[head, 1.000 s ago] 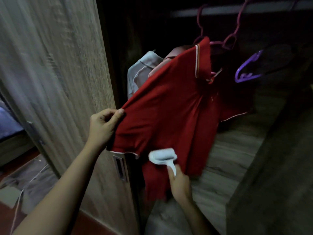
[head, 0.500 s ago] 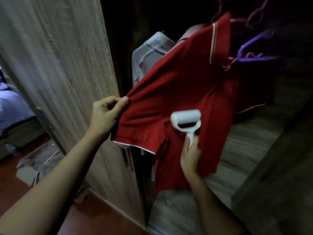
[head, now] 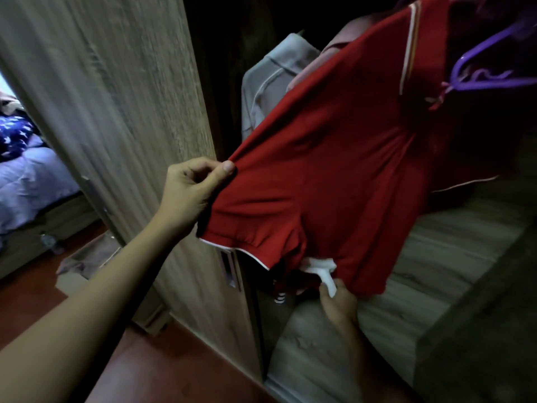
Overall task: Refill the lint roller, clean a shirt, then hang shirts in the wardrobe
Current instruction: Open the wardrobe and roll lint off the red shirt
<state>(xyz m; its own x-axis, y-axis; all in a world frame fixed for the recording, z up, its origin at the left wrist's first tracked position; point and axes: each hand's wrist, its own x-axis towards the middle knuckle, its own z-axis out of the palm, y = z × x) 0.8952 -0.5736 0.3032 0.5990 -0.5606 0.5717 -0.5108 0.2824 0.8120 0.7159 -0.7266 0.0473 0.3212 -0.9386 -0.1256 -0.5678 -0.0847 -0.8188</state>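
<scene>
A red polo shirt (head: 334,170) with white trim hangs inside the open wardrobe. My left hand (head: 191,193) pinches its sleeve and pulls it out to the left, stretching the cloth. My right hand (head: 338,303) grips the white handle of the lint roller (head: 322,270). The roller head sits at the shirt's lower hem, partly hidden behind the red fabric.
The wooden wardrobe door (head: 116,112) stands open at left. A grey shirt (head: 276,80) hangs behind the red one and a purple hanger (head: 488,74) to its right. The wardrobe's wooden shelf (head: 392,286) runs below. A bed (head: 29,175) and cloth on the floor (head: 87,257) lie at far left.
The lint roller has moved down from the middle of the shirt's side to the hem, after going up from there before. My left hand keeps its hold on the sleeve.
</scene>
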